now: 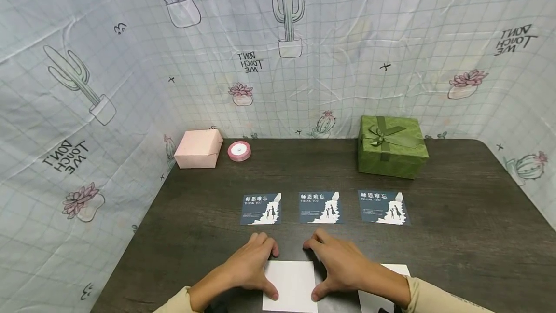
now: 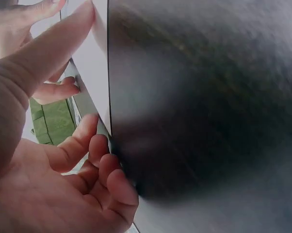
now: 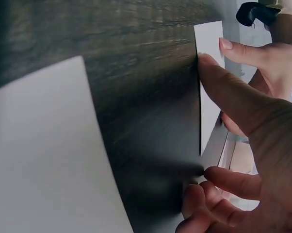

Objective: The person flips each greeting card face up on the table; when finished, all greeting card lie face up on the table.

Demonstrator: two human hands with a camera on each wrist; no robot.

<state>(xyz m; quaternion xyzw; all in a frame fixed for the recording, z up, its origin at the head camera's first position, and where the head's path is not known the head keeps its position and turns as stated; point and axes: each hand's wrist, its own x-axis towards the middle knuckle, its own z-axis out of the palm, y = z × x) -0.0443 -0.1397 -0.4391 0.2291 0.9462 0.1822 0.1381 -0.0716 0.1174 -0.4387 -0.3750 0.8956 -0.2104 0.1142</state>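
Note:
A square white card (image 1: 290, 286) lies on the dark table between the two hands in the head view. My left hand (image 1: 253, 262) is at its left side, the thumb touching the card's edge and the other fingers loosely bent against the tabletop. On the opposite side my right hand (image 1: 340, 262) mirrors this, its thumb (image 3: 216, 73) at the right edge. A second white card (image 1: 373, 303) lies partly hidden under the right forearm; the right wrist view shows this white card (image 3: 44, 145) flat on the wood.
Three blue printed "THANK YOU" cards, left (image 1: 252, 206), middle (image 1: 310, 206) and right (image 1: 371, 211), lie in a row beyond the hands. Farther back are a pink box (image 1: 195, 151), a pink ribbon spool (image 1: 239, 150) and a green bow-tied gift box (image 1: 386, 161). A patterned curtain (image 1: 269, 110) surrounds the table.

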